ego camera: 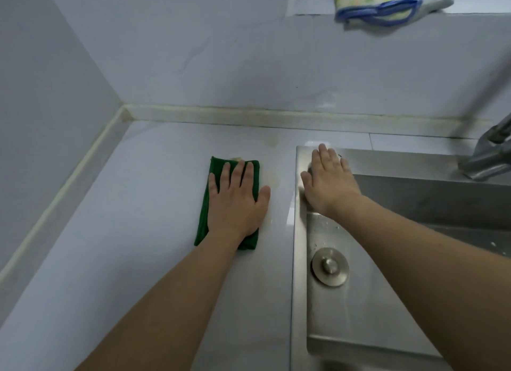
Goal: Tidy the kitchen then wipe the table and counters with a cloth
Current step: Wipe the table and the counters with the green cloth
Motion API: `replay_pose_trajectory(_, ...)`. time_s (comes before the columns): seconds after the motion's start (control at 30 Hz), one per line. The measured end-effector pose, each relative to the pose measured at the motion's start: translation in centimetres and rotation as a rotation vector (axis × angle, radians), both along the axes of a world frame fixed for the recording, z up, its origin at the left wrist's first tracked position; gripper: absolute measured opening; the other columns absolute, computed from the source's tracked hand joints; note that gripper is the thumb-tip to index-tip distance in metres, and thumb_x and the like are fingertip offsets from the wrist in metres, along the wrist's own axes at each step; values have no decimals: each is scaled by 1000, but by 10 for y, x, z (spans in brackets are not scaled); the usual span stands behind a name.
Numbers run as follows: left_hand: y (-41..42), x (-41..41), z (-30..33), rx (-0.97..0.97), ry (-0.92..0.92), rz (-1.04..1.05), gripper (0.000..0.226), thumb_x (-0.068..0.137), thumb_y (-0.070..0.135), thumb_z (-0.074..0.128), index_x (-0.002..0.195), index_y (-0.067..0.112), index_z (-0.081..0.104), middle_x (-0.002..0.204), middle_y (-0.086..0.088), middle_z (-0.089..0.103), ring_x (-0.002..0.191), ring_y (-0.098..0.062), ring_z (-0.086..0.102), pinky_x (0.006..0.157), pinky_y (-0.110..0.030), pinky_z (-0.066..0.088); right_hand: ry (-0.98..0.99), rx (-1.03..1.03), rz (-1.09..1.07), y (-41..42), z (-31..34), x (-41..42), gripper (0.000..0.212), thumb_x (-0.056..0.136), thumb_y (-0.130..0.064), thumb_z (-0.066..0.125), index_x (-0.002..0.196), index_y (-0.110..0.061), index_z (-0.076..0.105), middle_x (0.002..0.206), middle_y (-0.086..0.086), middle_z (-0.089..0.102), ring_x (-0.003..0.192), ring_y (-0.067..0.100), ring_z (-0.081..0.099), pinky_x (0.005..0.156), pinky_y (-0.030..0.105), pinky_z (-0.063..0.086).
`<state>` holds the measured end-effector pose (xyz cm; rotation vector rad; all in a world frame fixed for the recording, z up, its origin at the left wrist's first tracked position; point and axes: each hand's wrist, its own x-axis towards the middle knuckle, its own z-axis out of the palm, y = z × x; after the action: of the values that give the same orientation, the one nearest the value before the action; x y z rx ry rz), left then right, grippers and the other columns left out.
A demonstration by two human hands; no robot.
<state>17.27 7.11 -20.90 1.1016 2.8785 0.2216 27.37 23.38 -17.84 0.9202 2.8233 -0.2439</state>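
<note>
- Pale grey walls meet in a corner at the upper left of the frame, and below them we see a light tabletop [110, 232] edged by a yellowed sealant strip [276, 116].
- Our left hand [237, 202] lies flat at the centre of the frame, fingers straight and slightly spread, pressing down on a folded green cloth [204, 221].
- That cloth sits on the tabletop just left of the sink, its long side running away from us; a small pale patch shows at its far edge.
- Our right hand [329, 180] rests flat with straight fingers on the upper left corner of the steel sink [300, 260], holding nothing.
- Lower in the sink's left section we see a round metal drain plug [330, 266] with water drops near it.
- At the right edge of the frame stands a metal tap [486, 158].
- At the top right, a dotted cloth with blue trim [378, 3] hangs over a ledge.
</note>
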Motion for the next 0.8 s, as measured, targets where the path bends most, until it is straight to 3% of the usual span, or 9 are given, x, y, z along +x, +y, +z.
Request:
replay_pose_trajectory(0.3,53,-59,1,-14,5,24,71,95,61,13,155,22,7,162,0,6,149,-21,-2,119,-48,-7,-39,63,81,81,-12,-27,69,99,-49,5,152,-7,-7,159,10,-17,147,21,-13,118,37,-8)
replay_pose_trajectory(0.43,73,-79,3,-27,8,19,72,96,61,13,155,22,7,162,-1,8,149,-22,-1,119,-48,-5,121,128,85,81,-28,-20,80,88,-49,-2,148,-3,25,152,13,23,142,25,20,120,41,10)
replay_pose_trajectory(0.53,82,-88,2,-43,13,13,73,95,63,13,155,21,8,162,-2,9,149,-23,0,119,-48,-5,158,143,111,85,-31,-23,70,92,-44,6,143,-5,35,147,12,34,138,25,28,118,43,17)
replay_pose_trajectory(0.8,87,-78,1,-52,22,42,81,89,65,3,155,18,7,162,-3,7,149,-26,0,119,-51,-5,79,97,101,89,-29,-24,78,86,-50,-10,153,-13,6,161,5,6,148,19,0,120,42,-3)
